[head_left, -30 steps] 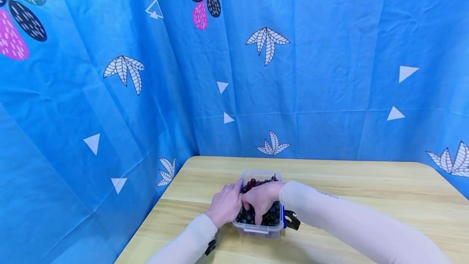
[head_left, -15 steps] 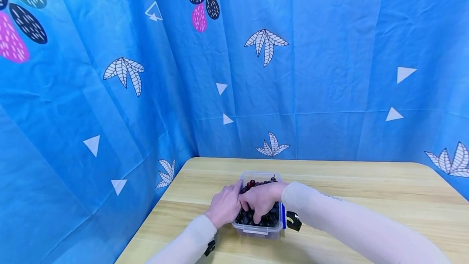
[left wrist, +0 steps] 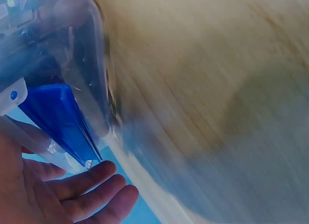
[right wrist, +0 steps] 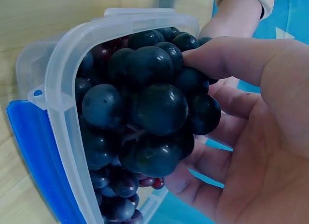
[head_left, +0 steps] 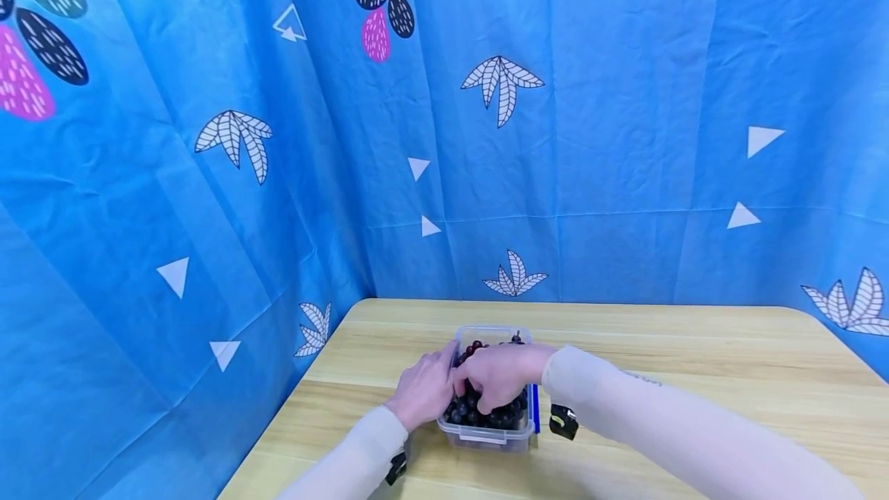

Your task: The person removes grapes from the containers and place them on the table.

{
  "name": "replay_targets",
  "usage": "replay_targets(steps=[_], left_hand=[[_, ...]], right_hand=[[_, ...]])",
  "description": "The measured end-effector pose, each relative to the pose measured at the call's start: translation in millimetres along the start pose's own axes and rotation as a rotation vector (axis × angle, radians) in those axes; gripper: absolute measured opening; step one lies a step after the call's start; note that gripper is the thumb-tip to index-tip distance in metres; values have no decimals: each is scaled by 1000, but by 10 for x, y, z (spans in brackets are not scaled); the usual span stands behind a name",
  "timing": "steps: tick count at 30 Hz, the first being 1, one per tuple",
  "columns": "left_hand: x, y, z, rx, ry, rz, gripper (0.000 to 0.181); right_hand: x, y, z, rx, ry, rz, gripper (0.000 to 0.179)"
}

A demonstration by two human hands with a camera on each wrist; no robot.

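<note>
A clear plastic food box (head_left: 484,438) filled with dark grapes (head_left: 505,417) stands on the table. My left hand (head_left: 421,390) holds the box's left rim, its fingers beside a hanging blue latch (left wrist: 60,120) in the left wrist view. Over the box's top, my right hand (head_left: 496,378) grips a bunch of grapes (right wrist: 161,108). The right wrist view shows the thumb on the near-black grapes and the other fingers curled behind them. This bunch bulges past the rim, while smaller grapes, a few of them red, lie deeper in the box.
The light wood table (head_left: 681,376) extends far to the right of the box. A blue patterned curtain (head_left: 611,176) hangs behind it and along the left side. Another blue latch (right wrist: 41,159) hangs down on the box's right side.
My right hand has shifted slightly right and up at the wrist, and its fingers have drawn upward from deeper among the grapes. The left hand stays at the box's left rim.
</note>
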State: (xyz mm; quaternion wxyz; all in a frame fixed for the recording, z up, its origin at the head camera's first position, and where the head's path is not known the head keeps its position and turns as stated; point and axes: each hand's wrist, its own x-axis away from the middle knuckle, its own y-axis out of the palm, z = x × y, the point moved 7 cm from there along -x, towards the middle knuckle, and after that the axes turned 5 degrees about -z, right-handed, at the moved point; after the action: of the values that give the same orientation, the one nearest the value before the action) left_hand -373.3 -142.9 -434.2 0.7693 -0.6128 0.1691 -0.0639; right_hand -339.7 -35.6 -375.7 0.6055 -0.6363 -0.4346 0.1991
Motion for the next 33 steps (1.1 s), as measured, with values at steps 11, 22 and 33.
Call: replay_targets(steps=[11, 22, 33], left_hand=[[-30, -83, -4, -38, 14, 30, 44], [-55, -60, -23, -29, 5, 34, 41], [-56, -63, -28, 5, -10, 29, 43]], right_hand=[[75, -44, -14, 28, 74, 67, 14], [140, -85, 21, 21, 86, 113, 13], [250, -139, 38, -19, 53, 171, 20]])
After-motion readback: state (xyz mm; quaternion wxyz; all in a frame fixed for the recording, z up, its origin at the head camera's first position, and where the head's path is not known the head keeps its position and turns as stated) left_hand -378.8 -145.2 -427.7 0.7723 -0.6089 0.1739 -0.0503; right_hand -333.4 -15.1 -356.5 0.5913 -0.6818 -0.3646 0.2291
